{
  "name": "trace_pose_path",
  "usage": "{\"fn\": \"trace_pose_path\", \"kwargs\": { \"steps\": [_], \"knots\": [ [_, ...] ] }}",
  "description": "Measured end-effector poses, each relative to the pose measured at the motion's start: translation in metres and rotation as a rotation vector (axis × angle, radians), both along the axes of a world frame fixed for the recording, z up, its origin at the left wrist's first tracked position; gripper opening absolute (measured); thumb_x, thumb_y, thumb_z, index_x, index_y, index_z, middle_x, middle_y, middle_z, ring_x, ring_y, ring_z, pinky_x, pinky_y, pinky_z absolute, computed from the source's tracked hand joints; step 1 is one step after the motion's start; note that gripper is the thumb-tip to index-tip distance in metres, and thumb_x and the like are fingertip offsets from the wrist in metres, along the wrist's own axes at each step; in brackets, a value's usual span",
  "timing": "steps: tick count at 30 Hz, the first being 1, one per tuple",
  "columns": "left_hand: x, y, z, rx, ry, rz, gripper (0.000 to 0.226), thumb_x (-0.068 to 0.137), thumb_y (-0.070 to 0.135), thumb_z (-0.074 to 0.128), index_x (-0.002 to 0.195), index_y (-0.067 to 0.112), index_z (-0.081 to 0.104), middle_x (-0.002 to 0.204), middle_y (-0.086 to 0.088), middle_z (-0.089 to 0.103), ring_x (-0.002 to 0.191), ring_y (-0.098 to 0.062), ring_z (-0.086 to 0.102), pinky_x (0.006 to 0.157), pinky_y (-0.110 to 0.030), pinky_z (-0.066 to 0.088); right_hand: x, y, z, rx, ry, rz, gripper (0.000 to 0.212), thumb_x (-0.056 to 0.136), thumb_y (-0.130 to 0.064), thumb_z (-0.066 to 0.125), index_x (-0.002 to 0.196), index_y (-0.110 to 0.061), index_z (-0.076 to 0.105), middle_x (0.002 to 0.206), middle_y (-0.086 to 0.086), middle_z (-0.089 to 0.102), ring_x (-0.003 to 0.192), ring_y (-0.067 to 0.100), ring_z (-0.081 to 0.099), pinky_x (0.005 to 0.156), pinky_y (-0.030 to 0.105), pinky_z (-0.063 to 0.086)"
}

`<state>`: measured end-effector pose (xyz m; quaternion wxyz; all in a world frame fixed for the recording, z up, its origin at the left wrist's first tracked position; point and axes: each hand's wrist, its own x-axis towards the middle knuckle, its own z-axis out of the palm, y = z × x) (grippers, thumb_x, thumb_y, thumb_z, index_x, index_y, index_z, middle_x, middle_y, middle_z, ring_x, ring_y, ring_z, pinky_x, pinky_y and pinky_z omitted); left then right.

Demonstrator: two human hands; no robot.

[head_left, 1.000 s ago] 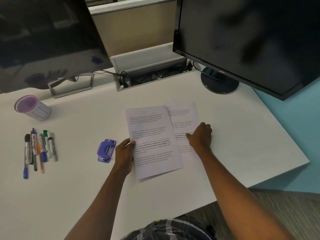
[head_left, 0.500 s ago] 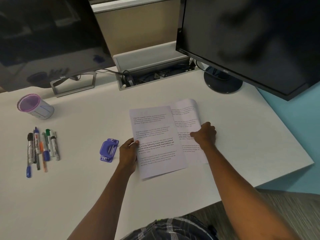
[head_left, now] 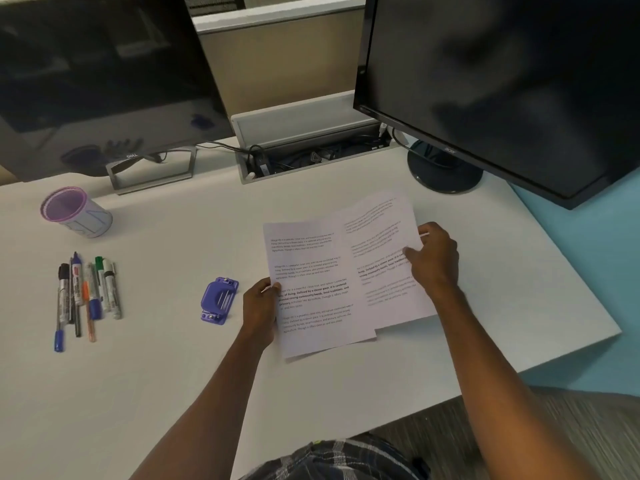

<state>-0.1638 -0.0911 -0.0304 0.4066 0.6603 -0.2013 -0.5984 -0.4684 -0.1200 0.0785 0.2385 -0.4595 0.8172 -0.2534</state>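
Head view: left hand (head_left: 259, 303) pinches the white printed paper sheet (head_left: 315, 296) mid-desk; right hand (head_left: 434, 261) grips the second printed sheet (head_left: 379, 244) tucked beneath it. A purple plastic hole punch (head_left: 219, 299) lies just left, coloured marker pens (head_left: 86, 292) farther left.

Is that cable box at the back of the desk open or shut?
Open: the lid stands raised behind the cable box, and black cables show inside it.

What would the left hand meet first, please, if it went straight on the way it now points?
The left hand pinches the left sheet, so it would push across that sheet first; beyond it, probably the cable tray, though depth is unclear.
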Motion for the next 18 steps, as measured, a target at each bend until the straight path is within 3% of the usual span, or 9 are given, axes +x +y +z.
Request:
{"fn": "trace_pose_path", "kwargs": {
  "steps": [3, 8, 10, 15, 18],
  "knots": [
    [0.000, 0.000, 0.000, 0.014, -0.002, 0.004, 0.022, 0.104, 0.011, 0.053, 0.107, 0.018, 0.074, 0.102, -0.004, 0.081, 0.091, -0.030, 0.079, 0.081, -0.048, 0.064, 0.003, 0.003, 0.026, -0.082, 0.097, 0.084, 0.017, 0.090, -0.014, 0.077, 0.099, -0.013, 0.063, 0.118, 0.010, 0.074, 0.098, 0.032, 0.074, 0.078, 0.038, 0.060],
    [-0.001, 0.002, 0.001, 0.015, 0.020, 0.012, 0.024, 0.103, 0.010, 0.053, 0.104, 0.019, 0.075, 0.101, -0.004, 0.082, 0.089, -0.030, 0.079, 0.076, -0.044, 0.064, 0.007, 0.002, 0.057, -0.164, 0.127, 0.094, 0.023, 0.088, -0.018, 0.079, 0.105, -0.014, 0.064, 0.117, 0.009, 0.073, 0.097, 0.032, 0.073, 0.081, 0.042, 0.059],
    [-0.001, 0.002, 0.002, 0.016, 0.016, 0.013, 0.023, 0.103, 0.010, 0.053, 0.105, 0.019, 0.074, 0.101, -0.004, 0.081, 0.088, -0.029, 0.079, 0.077, -0.045, 0.064, 0.007, -0.001, 0.059, -0.174, 0.045, 0.089, 0.023, 0.087, -0.020, 0.080, 0.103, -0.017, 0.064, 0.114, 0.005, 0.072, 0.092, 0.025, 0.071, 0.080, 0.038, 0.058],
    [-0.001, 0.003, 0.006, 0.009, 0.016, 0.015, 0.020, 0.105, 0.016, 0.052, 0.106, 0.016, 0.072, 0.101, -0.005, 0.081, 0.089, -0.030, 0.079, 0.073, -0.042, 0.064, 0.016, -0.005, 0.034, -0.143, -0.369, 0.116, 0.018, 0.084, -0.014, 0.083, 0.093, -0.018, 0.068, 0.094, -0.009, 0.073, 0.083, 0.008, 0.071, 0.060, 0.013, 0.054],
    [-0.002, 0.004, 0.005, 0.011, -0.019, -0.002, 0.024, 0.107, 0.020, 0.047, 0.108, 0.015, 0.071, 0.103, -0.008, 0.080, 0.092, -0.032, 0.077, 0.075, -0.043, 0.064, 0.028, -0.005, 0.000, -0.064, -0.486, 0.113, 0.021, 0.081, -0.011, 0.085, 0.095, -0.011, 0.070, 0.098, 0.002, 0.077, 0.086, 0.020, 0.075, 0.071, 0.030, 0.062]
  ]
}}
